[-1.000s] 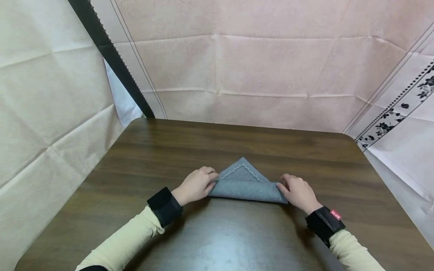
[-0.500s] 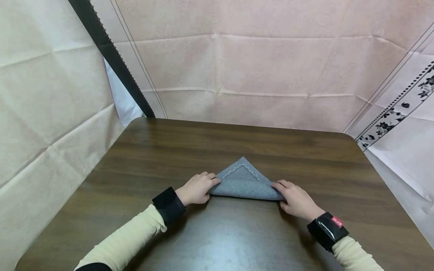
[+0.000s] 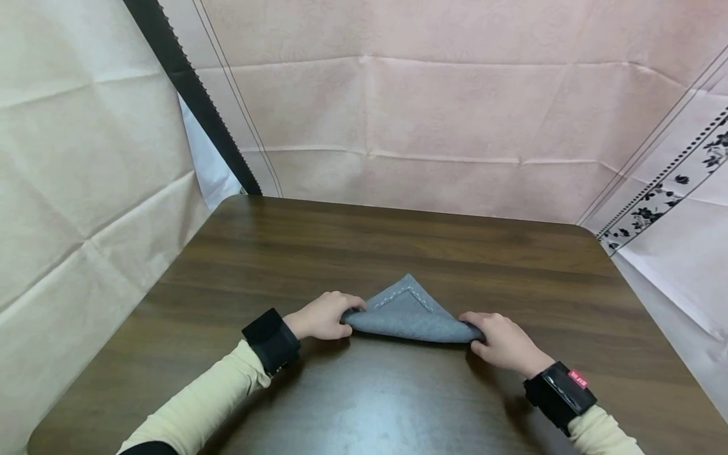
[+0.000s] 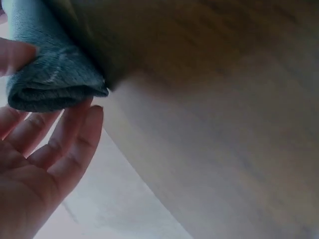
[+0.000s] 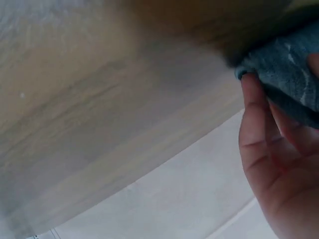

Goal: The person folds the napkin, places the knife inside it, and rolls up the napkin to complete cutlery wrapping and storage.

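Note:
A grey-blue cloth (image 3: 406,316) with a line of white stitching lies on the brown wooden table. Its near part is folded into a thick roll, while one pointed corner faces the far side. My left hand (image 3: 326,315) holds the roll's left end; in the left wrist view the layered end of the cloth (image 4: 55,74) sits between thumb and fingers. At the opposite end my right hand (image 3: 503,340) pinches the roll. The right wrist view has that end of the cloth (image 5: 289,74) against the fingers (image 5: 255,107).
The wooden table (image 3: 398,240) has rounded far corners. Creased pale sheets (image 3: 443,114) hang behind it and on both sides. A black strip (image 3: 193,95) runs down at the left, and a floral border (image 3: 654,202) at the right.
The pointed corner has come slightly nearer to me, and the roll now bows in the middle. Both hands have shifted their fingers on the ends and moved slightly apart.

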Demonstrator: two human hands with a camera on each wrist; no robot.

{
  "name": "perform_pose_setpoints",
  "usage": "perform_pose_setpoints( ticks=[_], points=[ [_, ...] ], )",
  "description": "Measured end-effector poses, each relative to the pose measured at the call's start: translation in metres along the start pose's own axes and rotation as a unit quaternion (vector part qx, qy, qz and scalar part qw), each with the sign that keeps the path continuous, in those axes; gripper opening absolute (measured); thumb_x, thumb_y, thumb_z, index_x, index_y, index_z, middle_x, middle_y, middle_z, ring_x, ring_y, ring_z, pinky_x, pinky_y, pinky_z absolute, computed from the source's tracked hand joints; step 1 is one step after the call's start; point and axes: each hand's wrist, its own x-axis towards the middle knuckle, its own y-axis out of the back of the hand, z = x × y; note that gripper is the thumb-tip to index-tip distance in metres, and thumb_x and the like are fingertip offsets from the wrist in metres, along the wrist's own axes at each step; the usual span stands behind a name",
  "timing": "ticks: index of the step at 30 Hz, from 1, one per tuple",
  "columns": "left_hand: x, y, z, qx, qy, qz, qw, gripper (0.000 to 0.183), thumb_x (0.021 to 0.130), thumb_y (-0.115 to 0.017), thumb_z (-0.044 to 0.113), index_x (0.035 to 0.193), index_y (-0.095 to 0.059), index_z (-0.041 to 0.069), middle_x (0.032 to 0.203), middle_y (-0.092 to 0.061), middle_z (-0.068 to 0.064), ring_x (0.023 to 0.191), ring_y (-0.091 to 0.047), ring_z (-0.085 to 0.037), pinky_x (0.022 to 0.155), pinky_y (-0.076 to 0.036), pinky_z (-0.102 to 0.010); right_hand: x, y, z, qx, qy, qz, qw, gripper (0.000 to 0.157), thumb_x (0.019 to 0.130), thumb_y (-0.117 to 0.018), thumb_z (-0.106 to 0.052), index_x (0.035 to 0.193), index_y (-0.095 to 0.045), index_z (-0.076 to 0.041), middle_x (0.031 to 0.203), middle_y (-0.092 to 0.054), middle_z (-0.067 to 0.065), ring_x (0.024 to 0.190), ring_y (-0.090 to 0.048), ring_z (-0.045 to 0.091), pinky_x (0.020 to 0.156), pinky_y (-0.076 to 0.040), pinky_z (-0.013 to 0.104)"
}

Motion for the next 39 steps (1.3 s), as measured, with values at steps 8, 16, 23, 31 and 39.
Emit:
perform_pose_setpoints(
  ticks=[8,16,23,31,39],
  points=[
    [0.001,0.003,-0.007,-0.067,-0.006,0.01,0.9977,0.034,0.077,-0.058,0.006,0.11,-0.059,0.001,0.099,-0.064,-0.007,0.084,-0.057,-0.013,0.074,-0.045,-0.027,-0.001,0.01,0.01,0.093,0.01,-0.035,0.995,0.036,0.078,-0.059,0.005,0.113,-0.056,0.0,0.085,-0.058,0.003,0.064,-0.049,0.009,0.059,-0.04,0.027],
    [0.002,0.005,-0.01,-0.135,0.034,0.023,0.99,0.036,0.081,-0.046,0.002,0.115,-0.056,-0.002,0.071,-0.054,0.002,0.058,-0.043,-0.007,0.06,-0.038,-0.024,0.003,0.008,0.019,0.161,-0.04,-0.029,0.986,0.031,0.083,-0.053,-0.001,0.113,-0.056,-0.002,0.059,-0.039,-0.009,0.046,-0.035,0.001,0.048,-0.034,0.022],
    [0.005,0.003,-0.014,-0.097,0.04,0.045,0.9935,0.033,0.086,-0.041,0.002,0.116,-0.054,-0.003,0.054,-0.037,0.006,0.045,-0.032,-0.006,0.053,-0.035,-0.025,0.007,0.004,0.024,0.169,-0.065,-0.009,0.983,0.029,0.087,-0.052,-0.004,0.115,-0.053,0.002,0.058,-0.035,-0.008,0.048,-0.033,0.003,0.048,-0.032,0.023],
    [0.013,-0.001,0.003,0.13,0.055,0.131,0.9812,0.024,0.083,-0.058,0.006,0.107,-0.062,0.004,0.096,-0.059,-0.008,0.08,-0.056,-0.019,0.065,-0.047,-0.032,0.013,-0.001,0.014,0.025,-0.054,0.095,0.994,0.026,0.082,-0.063,-0.006,0.106,-0.059,0.002,0.08,-0.06,0.006,0.067,-0.054,0.015,0.057,-0.045,0.032],
    [0.017,-0.007,0.025,0.223,-0.028,0.113,0.9678,0.016,0.083,-0.061,0.007,0.097,-0.068,0.004,0.089,-0.062,-0.007,0.079,-0.057,-0.019,0.069,-0.048,-0.03,0.013,-0.009,0.008,-0.067,-0.005,0.188,0.98,0.015,0.073,-0.073,-0.005,0.086,-0.065,-0.004,0.086,-0.057,0.01,0.079,-0.055,0.026,0.06,-0.048,0.041]
  ],
)
